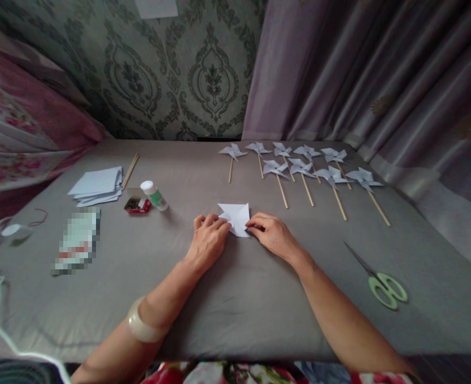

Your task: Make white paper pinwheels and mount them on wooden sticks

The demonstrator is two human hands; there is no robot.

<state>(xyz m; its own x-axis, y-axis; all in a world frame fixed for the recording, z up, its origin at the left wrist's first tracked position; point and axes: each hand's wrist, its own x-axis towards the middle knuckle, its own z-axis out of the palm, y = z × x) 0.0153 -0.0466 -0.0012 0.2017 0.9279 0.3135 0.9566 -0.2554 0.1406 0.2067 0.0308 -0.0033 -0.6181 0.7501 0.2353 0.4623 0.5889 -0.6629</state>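
Note:
A small square of white paper lies on the table in front of me, with cut edges and a part folded in on its left side. My left hand is on its left edge, fingers curled and tips pressing the folded part. At the lower right corner my right hand pinches the paper between thumb and fingers. Beyond my hands stand out several finished paper pinwheels on wooden sticks, lying in two rows. A glue stick with a white cap is left of the paper, leaning by a small red box of dark bits.
Green-handled scissors lie at the right. Far left are a stack of white paper, wooden sticks and a blurred-out packet. A white cable runs along the left edge. A patterned wall and curtains border the table.

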